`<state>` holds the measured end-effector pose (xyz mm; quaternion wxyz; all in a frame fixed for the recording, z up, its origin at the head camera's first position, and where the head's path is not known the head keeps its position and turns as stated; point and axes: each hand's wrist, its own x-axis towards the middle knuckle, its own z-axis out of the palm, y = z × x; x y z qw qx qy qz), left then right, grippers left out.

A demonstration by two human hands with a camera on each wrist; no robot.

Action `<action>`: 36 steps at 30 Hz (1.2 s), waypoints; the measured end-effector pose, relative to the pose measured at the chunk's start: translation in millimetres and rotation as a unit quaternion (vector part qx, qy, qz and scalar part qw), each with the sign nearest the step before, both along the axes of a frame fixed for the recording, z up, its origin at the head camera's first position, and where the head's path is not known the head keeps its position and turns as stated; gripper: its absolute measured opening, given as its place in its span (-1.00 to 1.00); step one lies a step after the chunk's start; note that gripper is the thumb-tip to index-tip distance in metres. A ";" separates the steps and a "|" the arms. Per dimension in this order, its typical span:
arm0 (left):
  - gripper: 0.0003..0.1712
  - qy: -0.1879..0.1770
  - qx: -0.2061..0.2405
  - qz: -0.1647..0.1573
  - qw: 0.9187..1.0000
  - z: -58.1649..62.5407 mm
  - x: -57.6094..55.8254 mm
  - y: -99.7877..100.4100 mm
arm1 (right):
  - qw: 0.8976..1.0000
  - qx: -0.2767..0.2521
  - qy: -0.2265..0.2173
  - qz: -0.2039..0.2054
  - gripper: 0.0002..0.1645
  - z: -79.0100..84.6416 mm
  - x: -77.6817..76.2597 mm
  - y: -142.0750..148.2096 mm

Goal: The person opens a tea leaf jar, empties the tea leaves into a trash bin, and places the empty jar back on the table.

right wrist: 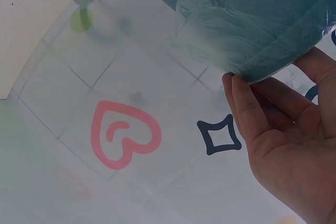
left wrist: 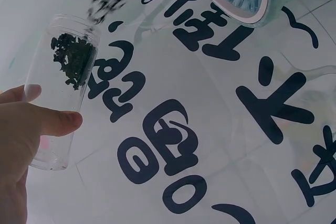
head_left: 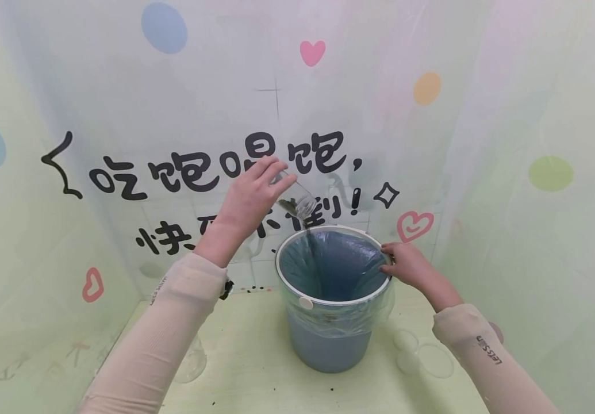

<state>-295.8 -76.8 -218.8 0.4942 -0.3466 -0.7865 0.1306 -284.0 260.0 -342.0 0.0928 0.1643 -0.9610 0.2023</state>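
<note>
My left hand [head_left: 256, 192] grips a clear plastic jar [head_left: 301, 190], fingers and thumb around its sides, mouth tipped down toward a blue bin [head_left: 328, 351]. Dark dry flakes [left wrist: 73, 59] lie inside near the jar's mouth in the left wrist view. A stream of them falls past the white rim ring [head_left: 334, 302] into the bin. A bluish-green plastic bag [head_left: 349, 253] lines the bin and folds down outside. At the bin's right side, my right hand [head_left: 413, 265] pinches the bagged rim between thumb and fingers, seen from below in the right wrist view.
The bin stands on a pale yellow-green table [head_left: 250, 351] with a few dark specks. Another clear container [head_left: 194, 365] is partly behind my left sleeve. Clear round pieces [head_left: 436, 361] lie right of the bin. A printed sheet [head_left: 214, 86] rises close behind the table.
</note>
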 end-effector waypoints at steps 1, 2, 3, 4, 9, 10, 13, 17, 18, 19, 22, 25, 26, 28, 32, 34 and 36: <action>-0.39 0.001 0.000 -0.001 1.000 -0.1 0.1 -0.1 | 1.000 0.001 0.001 0.001 -0.53 0.0 -0.1 0.0; -0.39 0.001 0.000 -0.002 1.000 -0.3 0.1 -0.2 | 1.000 0.002 0.002 0.001 -0.53 -0.4 -0.4 0.2; -0.40 0.001 0.001 -0.003 1.000 -0.3 0.3 -0.3 | 1.000 0.002 0.003 0.002 -0.54 -0.7 -0.5 0.2; -0.40 0.000 0.001 -0.004 1.000 -0.2 0.6 -0.3 | 1.000 0.003 0.003 0.001 -0.54 -0.9 -0.7 0.3; -0.42 0.002 0.000 -0.002 1.000 -0.9 0.9 0.1 | 1.000 0.006 0.002 0.001 -0.54 -1.8 -1.4 0.5; -0.42 0.006 -0.003 -0.002 1.000 -1.1 0.8 0.5 | 1.000 0.006 0.001 0.001 -0.54 -1.7 -1.4 0.5; -0.43 0.020 -0.014 -0.009 1.000 -2.4 0.9 2.3 | 1.000 0.005 0.001 0.002 -0.54 -1.7 -1.2 0.5; -0.43 0.028 -0.034 -0.030 0.999 -3.8 0.4 6.0 | 1.000 0.003 0.005 0.002 -0.54 -1.7 -1.4 1.0; -0.41 0.027 -0.043 -0.031 0.998 -4.1 0.4 6.9 | 1.000 0.003 0.006 0.002 -0.54 -1.7 -1.5 1.1; -0.40 0.026 -0.054 -0.031 0.998 -4.4 0.6 7.7 | 1.000 0.003 0.006 0.001 -0.54 -1.7 -1.6 1.1; -0.34 0.024 -0.093 -0.024 0.995 -6.0 1.3 9.6 | 1.000 0.005 0.005 0.002 -0.53 -1.3 -1.9 0.9; -0.31 0.033 -0.130 -0.019 0.991 -9.1 2.4 11.0 | 1.000 0.007 0.005 0.002 -0.53 -1.2 -1.0 0.4; -0.31 0.037 -0.138 -0.021 0.990 -10.2 2.5 11.5 | 1.000 0.007 0.005 0.002 -0.53 -1.2 -0.9 0.5; -0.31 0.044 -0.149 -0.028 0.988 -11.9 2.4 12.3 | 1.000 0.005 0.003 0.001 -0.53 -1.1 -0.5 0.4; -0.32 0.044 -0.149 -0.048 0.987 -13.6 2.3 13.3 | 1.000 0.002 0.000 -0.001 -0.54 -0.4 0.5 0.4; -0.32 0.043 -0.148 -0.054 0.987 -13.9 2.1 13.6 | 1.000 0.002 -0.001 -0.001 -0.53 0.0 1.2 0.1; -0.32 0.041 -0.146 -0.057 0.987 -14.0 1.9 13.9 | 1.000 0.001 -0.002 -0.001 -0.53 0.3 1.6 -0.1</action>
